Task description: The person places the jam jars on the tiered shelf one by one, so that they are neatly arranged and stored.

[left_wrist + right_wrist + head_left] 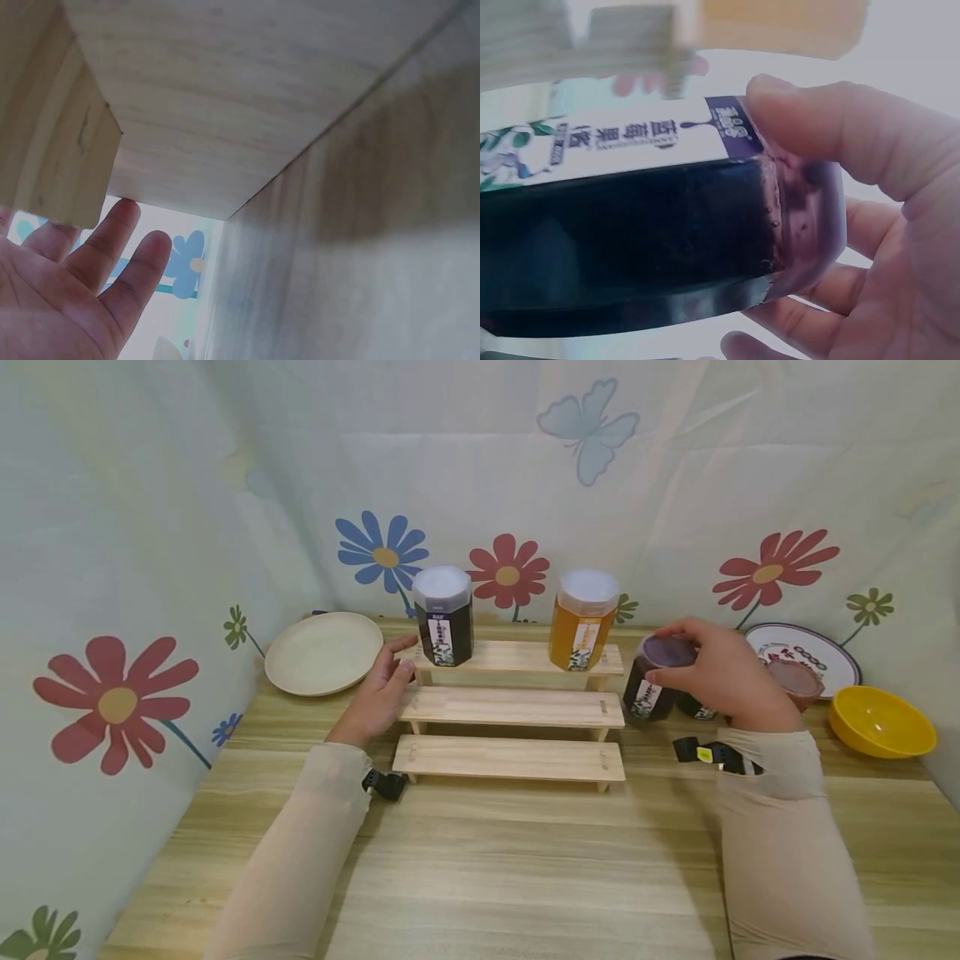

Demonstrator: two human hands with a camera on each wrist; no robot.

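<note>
My right hand (723, 672) grips a dark jar (647, 689) by its purplish lid, just right of the wooden three-step rack (510, 706). In the right wrist view, the thumb and fingers clasp the lid end of this jar (630, 232), which has a white and purple label. My left hand (378, 693) is at the rack's left end, fingers extended; in the left wrist view, a fingertip touches the wood's edge. On the top step stand a dark jar with a whitish lid (444, 618) at left and an amber jar (585, 622) at right.
Beside my right hand, another dark jar (697, 708) is mostly hidden. Farther right are a reddish-lidded jar (797, 681), partly covered, a patterned plate (832, 647) and a yellow bowl (881, 722). A cream plate (324, 653) lies left of the rack, before a flowered curtain (480, 468).
</note>
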